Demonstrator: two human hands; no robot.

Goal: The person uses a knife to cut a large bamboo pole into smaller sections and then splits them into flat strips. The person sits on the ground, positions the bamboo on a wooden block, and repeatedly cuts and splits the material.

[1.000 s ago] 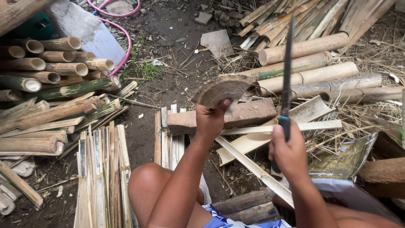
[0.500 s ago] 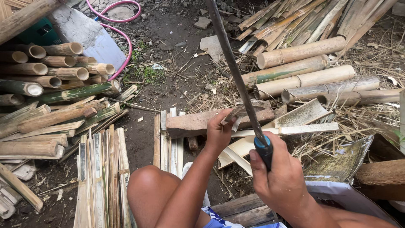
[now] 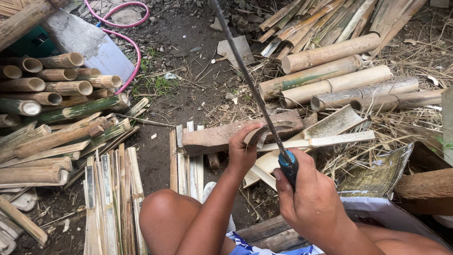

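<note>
My right hand grips the blue handle of a long thin blade that slants up and to the left, raised over the work. My left hand holds a curved piece of split bamboo upright on a flat wooden block lying on the ground in front of me. The blade passes just right of the held piece. My bare left knee shows at the bottom.
Whole bamboo poles lie at the right, cut bamboo tubes are stacked at the left, split strips lie beside my knee. A pink hose curls over bare dirt at the top. Flat split pieces rest past the block.
My left hand has brought the bamboo piece down from mid-air onto the wooden block. My right hand has swung the blade from upright on the right to slanting left, and drawn nearer to me.
</note>
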